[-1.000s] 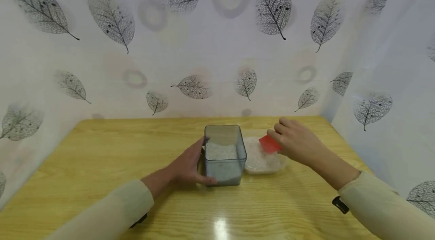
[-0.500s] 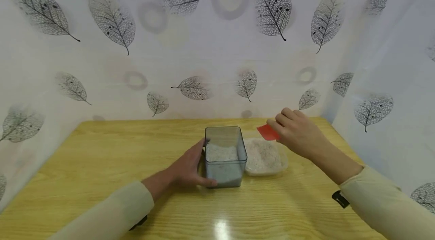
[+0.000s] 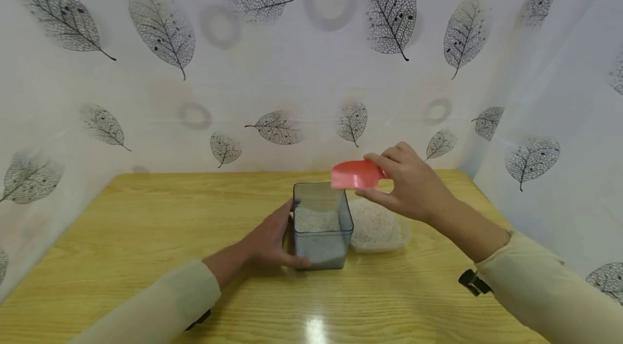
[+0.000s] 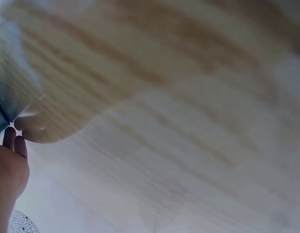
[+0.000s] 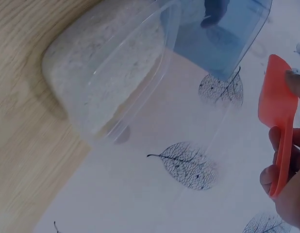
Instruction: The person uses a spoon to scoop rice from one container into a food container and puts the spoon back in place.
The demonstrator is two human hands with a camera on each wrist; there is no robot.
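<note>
In the head view my right hand (image 3: 409, 184) grips a red scoop (image 3: 357, 175), held above the back right corner of a clear grey-blue bin (image 3: 321, 249). The right wrist view shows the scoop's handle (image 5: 284, 155) within the curled fingers. What the scoop carries cannot be seen. My left hand (image 3: 270, 238) holds the bin's left side, thumb at the front and fingers toward the back. White grains that look like rice (image 3: 317, 219) fill part of the bin. Just right of it stands a shallow clear tub (image 3: 406, 241) of similar white grains (image 3: 375, 222).
The wood-grain table (image 3: 160, 230) carries both containers. A white leaf-patterned sheet (image 3: 302, 73) hangs behind the table and along its sides. A dark strap (image 3: 474, 283) shows under the right sleeve.
My right hand has lifted the red scoop out of the tub and moved it left to the bin, turning it so its side shows. The left hand and bin stay put.
</note>
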